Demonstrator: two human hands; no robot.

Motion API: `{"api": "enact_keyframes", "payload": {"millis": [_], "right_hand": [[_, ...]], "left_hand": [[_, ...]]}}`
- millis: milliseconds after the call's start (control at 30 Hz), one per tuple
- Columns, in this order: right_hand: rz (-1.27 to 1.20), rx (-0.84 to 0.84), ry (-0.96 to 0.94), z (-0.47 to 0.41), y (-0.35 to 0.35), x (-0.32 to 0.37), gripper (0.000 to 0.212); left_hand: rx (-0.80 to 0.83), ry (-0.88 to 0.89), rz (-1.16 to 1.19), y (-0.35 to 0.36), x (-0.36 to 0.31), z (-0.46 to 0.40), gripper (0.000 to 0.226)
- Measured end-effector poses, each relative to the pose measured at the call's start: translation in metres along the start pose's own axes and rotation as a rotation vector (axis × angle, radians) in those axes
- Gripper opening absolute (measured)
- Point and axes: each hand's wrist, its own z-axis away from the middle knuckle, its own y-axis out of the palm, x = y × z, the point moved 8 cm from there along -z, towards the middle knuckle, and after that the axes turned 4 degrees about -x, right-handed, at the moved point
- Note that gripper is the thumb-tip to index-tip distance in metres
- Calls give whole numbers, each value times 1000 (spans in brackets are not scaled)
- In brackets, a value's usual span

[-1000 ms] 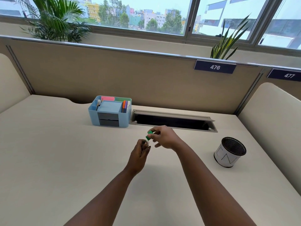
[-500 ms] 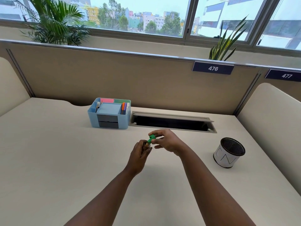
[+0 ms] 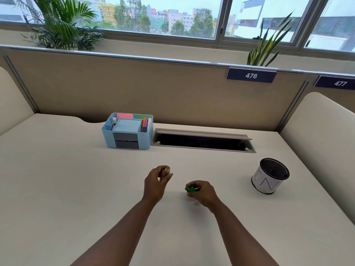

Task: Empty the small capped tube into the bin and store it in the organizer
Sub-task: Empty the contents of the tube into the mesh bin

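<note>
My left hand point(image 3: 156, 181) grips a small clear tube point(image 3: 166, 170), whose open top peeks out above the fingers. My right hand point(image 3: 202, 192) is low over the desk and pinches the tube's green cap point(image 3: 190, 189), apart from the tube. The bin point(image 3: 269, 176), a small white cup with a black mesh rim, stands on the desk to the right of both hands. The light blue organizer point(image 3: 127, 131) sits at the back of the desk, left of centre, with pens and sticky notes in its compartments.
A grey cable hatch point(image 3: 203, 140) lies open in the desk point(image 3: 67, 189) right of the organizer. A beige partition point(image 3: 153, 89) closes the back, padded panels flank both sides. Plants stand on the sill behind.
The green cap has come off the tube. My right hand has moved down and right with the cap; my left hand holds the tube slightly farther left.
</note>
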Motion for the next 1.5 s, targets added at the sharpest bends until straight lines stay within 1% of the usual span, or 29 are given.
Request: {"api": "enact_keyframes", "payload": {"millis": [100, 233, 433, 467, 533, 600, 700, 733, 767, 800, 867, 900, 967, 1067, 1200, 1267, 1400, 1500], "right_hand": [[21, -54, -26, 0, 1, -7, 28], [130, -100, -92, -1, 6, -9, 28], [225, -103, -106, -5, 9, -16, 28], [229, -94, -111, -5, 8, -17, 30], [212, -54, -111, -4, 7, -17, 40], [131, -53, -88, -2, 1, -15, 45], [-89, -101, -27, 5, -15, -7, 28], [-214, -69, 14, 8, -18, -5, 20], [-366, 0, 60, 10, -16, -2, 13], [-523, 89, 105, 14, -13, 2, 12], [-734, 236, 154, 21, -9, 11, 22], [-787, 278, 149, 26, -12, 16, 28], [-867, 318, 119, 30, -15, 23, 31], [-980, 235, 65, 33, -36, 24, 26], [-1038, 110, 48, 35, -63, 14, 20], [-1073, 36, 34, 37, -83, 5, 16], [-1121, -118, 24, 40, -118, -10, 15], [-1157, -270, 18, 43, -150, -25, 11]], "left_hand": [[7, -23, 1, 1, 3, 1, 20], [38, -40, -22, 3, 7, 3, 22], [84, -47, -12, 5, 5, 4, 20], [92, -50, -7, 6, 3, 4, 19], [99, -60, 8, 8, 0, 3, 16], [98, -73, 28, 9, -3, 2, 15], [113, -80, 60, 16, -12, 2, 17], [123, -76, 64, 19, -16, 3, 17], [135, -74, 78, 24, -21, 4, 17], [151, -69, 98, 28, -27, 5, 18], [178, -65, 157, 37, -38, 6, 19], [197, -64, 187, 44, -46, 8, 20], [210, -60, 226, 51, -55, 9, 21], [250, -34, 251, 70, -72, 14, 25], [307, -16, 258, 94, -85, 21, 25], [362, -4, 234, 111, -91, 25, 27], [420, 56, 85, 136, -91, 32, 47], [479, 173, -104, 158, -93, 38, 55]]}}
